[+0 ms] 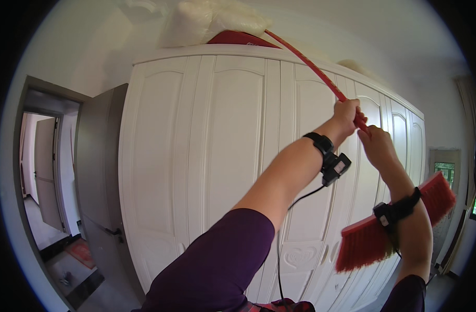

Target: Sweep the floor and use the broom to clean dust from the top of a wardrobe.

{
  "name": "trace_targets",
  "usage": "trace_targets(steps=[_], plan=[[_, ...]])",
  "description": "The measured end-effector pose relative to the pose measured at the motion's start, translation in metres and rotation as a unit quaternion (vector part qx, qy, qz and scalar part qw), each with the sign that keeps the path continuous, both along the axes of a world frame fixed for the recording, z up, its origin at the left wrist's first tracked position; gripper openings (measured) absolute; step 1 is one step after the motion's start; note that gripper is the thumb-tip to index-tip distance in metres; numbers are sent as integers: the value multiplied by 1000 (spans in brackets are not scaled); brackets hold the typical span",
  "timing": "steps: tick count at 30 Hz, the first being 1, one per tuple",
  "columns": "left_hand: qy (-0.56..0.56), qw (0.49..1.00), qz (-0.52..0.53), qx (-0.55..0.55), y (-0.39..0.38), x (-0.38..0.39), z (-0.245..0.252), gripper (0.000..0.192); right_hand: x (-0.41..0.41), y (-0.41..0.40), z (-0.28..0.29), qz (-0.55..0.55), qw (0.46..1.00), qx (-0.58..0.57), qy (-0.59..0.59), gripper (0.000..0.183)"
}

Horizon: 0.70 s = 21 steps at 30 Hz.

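Observation:
My left hand (pixel 348 115) is closed round the red handle of a broom, and my right hand (pixel 374 144) grips the same handle just below it. The broom handle (pixel 308 64) slants up and left, its far tip at the plastic-wrapped bundle (pixel 238 17) on top of the white wardrobe (pixel 238 128). Whether the tip touches the bundle I cannot tell. The red broom head (pixel 362 241) with its bristles shows at the lower right, partly behind my right forearm. Under the bundle lies a dark red flat thing (pixel 241 38) that bears writing. Each wrist wears a black strapped device.
A grey door (pixel 101 175) stands ajar left of the wardrobe, beside a doorway with a red mat (pixel 81 253) on the floor beyond. Another rounded thing (pixel 355 66) lies on the wardrobe top farther right. A curtain (pixel 467 101) hangs at the far right. A black cable runs down from my left wrist.

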<state>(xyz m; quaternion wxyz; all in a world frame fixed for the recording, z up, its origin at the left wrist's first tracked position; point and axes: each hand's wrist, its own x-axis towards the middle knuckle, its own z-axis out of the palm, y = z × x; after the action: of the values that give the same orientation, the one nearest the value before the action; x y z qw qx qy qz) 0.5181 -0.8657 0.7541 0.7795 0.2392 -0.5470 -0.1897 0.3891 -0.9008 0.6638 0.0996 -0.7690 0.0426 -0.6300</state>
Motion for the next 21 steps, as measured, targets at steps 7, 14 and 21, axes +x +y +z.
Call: trace_targets(steps=[7, 14, 21], plan=[[2, 991, 137, -12, 42, 10, 1, 13, 31, 24, -1, 45, 999, 1, 12, 36], [-67, 978, 198, 6, 66, -11, -1, 13, 33, 22, -2, 100, 995, -21, -20, 34], [-90, 960, 256, 74, 77, -9, -3, 18, 36, 16, -3, 173, 985, -16, -14, 34]])
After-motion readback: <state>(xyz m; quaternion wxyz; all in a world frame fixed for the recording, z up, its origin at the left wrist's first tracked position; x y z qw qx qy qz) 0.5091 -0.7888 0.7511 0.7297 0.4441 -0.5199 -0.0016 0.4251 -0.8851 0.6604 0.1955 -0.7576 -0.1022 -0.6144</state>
